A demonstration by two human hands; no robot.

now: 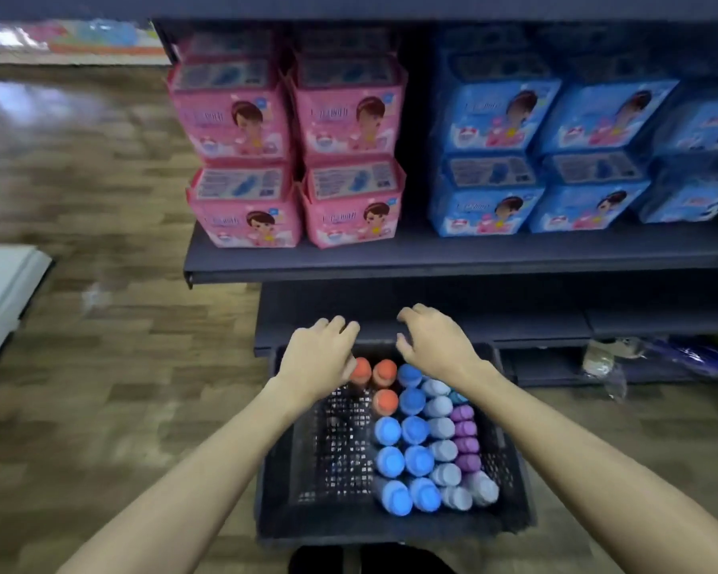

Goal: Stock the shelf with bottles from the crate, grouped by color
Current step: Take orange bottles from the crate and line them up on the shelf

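A black plastic crate stands on the floor below me. Upright bottles fill its right half: three with orange caps at the far end, several with blue caps, several with grey caps and several with purple caps. My left hand hovers over the crate's far left corner beside the orange caps, fingers curled, holding nothing that shows. My right hand hangs over the far edge above a blue cap, fingers loosely curled and empty. The dark shelf rises behind the crate.
Pink packs and blue packs fill the shelf above. A lower dark shelf board runs just behind the crate. Plastic-wrapped goods lie on the floor to the right. A white unit stands at the left on the wood-pattern floor.
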